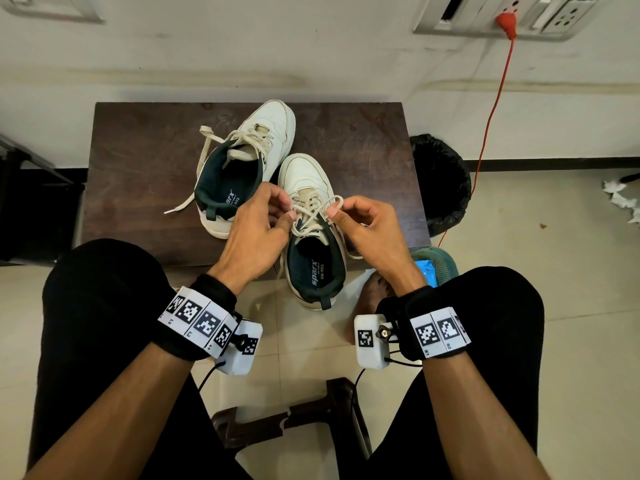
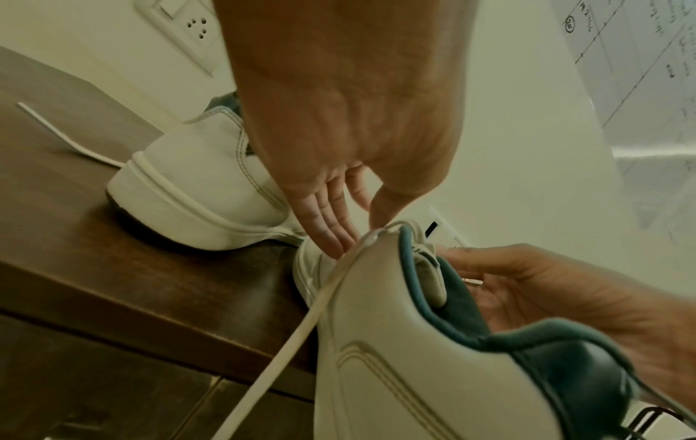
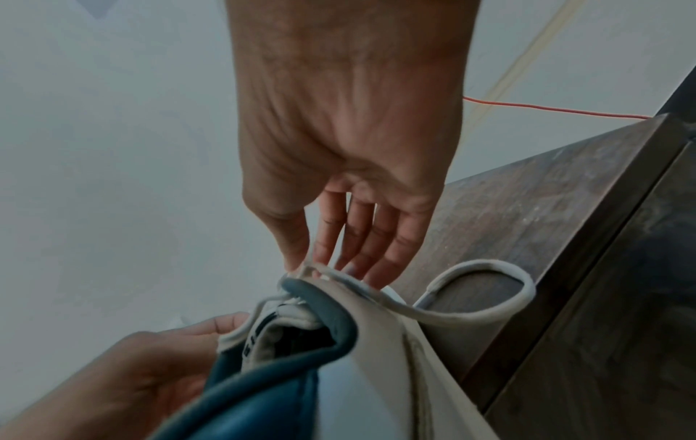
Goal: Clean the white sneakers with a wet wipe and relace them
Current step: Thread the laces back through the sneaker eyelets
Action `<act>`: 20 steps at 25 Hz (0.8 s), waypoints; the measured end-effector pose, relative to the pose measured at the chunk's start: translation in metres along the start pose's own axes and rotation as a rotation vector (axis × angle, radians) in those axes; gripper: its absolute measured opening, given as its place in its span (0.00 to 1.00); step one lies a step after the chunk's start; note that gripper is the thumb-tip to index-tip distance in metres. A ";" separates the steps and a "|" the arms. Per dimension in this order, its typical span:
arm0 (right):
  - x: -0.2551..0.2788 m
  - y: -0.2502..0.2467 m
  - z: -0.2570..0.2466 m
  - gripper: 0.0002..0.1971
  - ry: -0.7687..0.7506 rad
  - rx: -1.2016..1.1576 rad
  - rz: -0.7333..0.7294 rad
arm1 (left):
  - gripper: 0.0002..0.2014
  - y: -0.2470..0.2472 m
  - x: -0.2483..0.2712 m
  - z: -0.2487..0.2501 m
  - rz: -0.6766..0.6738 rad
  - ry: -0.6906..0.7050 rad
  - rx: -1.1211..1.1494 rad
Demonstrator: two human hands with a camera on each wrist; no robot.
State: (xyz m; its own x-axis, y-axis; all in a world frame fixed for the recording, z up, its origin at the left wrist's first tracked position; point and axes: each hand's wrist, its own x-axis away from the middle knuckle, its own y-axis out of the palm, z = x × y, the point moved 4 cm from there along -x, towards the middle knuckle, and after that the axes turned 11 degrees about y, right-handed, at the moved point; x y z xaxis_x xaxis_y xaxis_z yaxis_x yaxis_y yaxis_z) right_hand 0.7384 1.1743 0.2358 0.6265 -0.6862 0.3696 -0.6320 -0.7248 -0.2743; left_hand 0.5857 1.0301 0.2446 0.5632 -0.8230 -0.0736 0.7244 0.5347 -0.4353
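Two white sneakers with dark linings stand on a dark wooden table [image 1: 138,150]. The far sneaker [image 1: 273,133] has loose laces trailing left. The near sneaker [image 1: 304,178] overhangs the table's front edge, heel toward me. My left hand [image 1: 289,213] pinches its cream shoelace [image 1: 311,211] over the tongue, and my right hand [image 1: 333,210] pinches a loop of the same lace. In the left wrist view, thumb and forefinger of my left hand [image 2: 371,230] hold the lace [image 2: 301,333] above the near sneaker [image 2: 395,372]. In the right wrist view, my right hand [image 3: 307,265] nips the lace [image 3: 489,315].
A bin lined with a black bag [image 1: 441,181] stands right of the table. A green basket [image 1: 446,265] holding a blue pack sits by my right knee. A red cable [image 1: 493,105] hangs from a wall socket. Crumpled tissues [image 1: 623,199] lie on the floor at far right.
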 end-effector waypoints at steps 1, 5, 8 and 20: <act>0.000 0.000 0.000 0.06 0.015 0.002 -0.005 | 0.10 -0.002 0.000 0.002 0.010 -0.002 0.016; -0.003 0.001 0.003 0.05 0.057 -0.020 0.009 | 0.13 -0.003 0.004 0.006 -0.050 0.071 0.044; -0.003 0.001 0.002 0.06 0.041 -0.019 0.042 | 0.12 -0.005 0.006 0.007 -0.070 0.106 0.047; -0.003 0.001 0.002 0.05 0.089 -0.019 0.033 | 0.06 -0.003 0.006 -0.003 -0.088 -0.032 0.109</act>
State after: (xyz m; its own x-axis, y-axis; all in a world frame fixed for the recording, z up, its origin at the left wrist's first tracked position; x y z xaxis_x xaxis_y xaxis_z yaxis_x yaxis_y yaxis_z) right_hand 0.7365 1.1755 0.2330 0.5629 -0.7007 0.4383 -0.6605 -0.7002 -0.2711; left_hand 0.5858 1.0231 0.2428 0.5067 -0.8620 -0.0102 0.8093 0.4798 -0.3389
